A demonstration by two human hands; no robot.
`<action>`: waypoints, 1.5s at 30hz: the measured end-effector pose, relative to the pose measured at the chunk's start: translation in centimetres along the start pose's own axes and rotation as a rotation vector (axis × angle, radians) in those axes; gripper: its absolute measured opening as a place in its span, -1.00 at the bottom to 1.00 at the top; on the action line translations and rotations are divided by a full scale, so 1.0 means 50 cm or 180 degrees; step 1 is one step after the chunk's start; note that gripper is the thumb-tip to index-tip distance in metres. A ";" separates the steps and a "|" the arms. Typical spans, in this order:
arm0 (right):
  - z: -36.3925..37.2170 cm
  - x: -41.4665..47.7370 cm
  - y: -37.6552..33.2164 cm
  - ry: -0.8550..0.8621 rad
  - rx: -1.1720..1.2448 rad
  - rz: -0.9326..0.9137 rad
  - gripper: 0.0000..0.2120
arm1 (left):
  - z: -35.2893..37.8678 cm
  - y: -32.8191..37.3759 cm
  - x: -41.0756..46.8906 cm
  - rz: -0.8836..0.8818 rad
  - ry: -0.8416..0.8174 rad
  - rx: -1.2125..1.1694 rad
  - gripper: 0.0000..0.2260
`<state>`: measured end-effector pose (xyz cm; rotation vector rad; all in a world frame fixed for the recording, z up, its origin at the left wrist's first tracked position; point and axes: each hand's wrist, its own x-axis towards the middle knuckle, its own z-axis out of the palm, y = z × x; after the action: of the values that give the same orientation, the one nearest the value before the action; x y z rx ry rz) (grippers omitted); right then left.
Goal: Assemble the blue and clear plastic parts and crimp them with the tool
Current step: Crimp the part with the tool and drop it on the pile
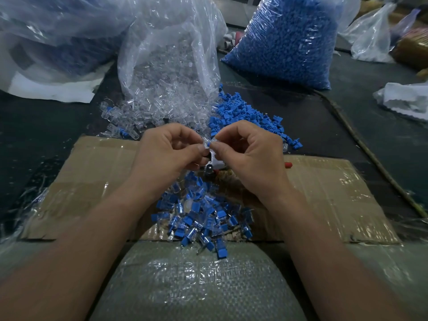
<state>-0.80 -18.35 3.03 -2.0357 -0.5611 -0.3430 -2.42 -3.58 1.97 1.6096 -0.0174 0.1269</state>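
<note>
My left hand (169, 154) and my right hand (250, 156) meet fingertip to fingertip above the cardboard, pinching a small clear plastic part with a blue part (208, 144) between them. Just below the fingers lies the crimp tool (212, 167), mostly hidden by my hands; its red handle tip (287, 164) pokes out to the right. A pile of joined blue-and-clear pieces (201, 218) lies in front of me. Loose clear parts (129, 121) spill from an open bag, and loose blue parts (245, 112) lie beside them.
A flattened cardboard sheet (324, 193) covers the dark table. Behind stand an open bag of clear parts (166, 66), a full bag of blue parts (287, 42) and more plastic bags (46, 31). A woven sack (196, 286) lies on my lap. A thin stick (361, 144) runs along the right.
</note>
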 end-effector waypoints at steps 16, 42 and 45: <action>-0.001 -0.001 0.006 -0.0200 0.0267 -0.0077 -0.84 | -0.004 0.012 -0.008 0.0059 -0.0329 -0.0255 -0.85; -0.011 -0.001 0.016 -0.0271 0.0333 -0.0400 -0.67 | -0.013 0.003 0.004 -0.0298 -0.0670 -0.0844 -0.85; -0.012 0.000 0.015 -0.0272 0.0302 -0.0425 -0.67 | -0.013 0.004 0.003 -0.0299 -0.0661 -0.0813 -0.85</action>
<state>-0.43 -19.19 2.77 -1.9332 -0.7546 -0.3037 -2.34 -2.92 2.21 1.3598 -0.1141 -0.1123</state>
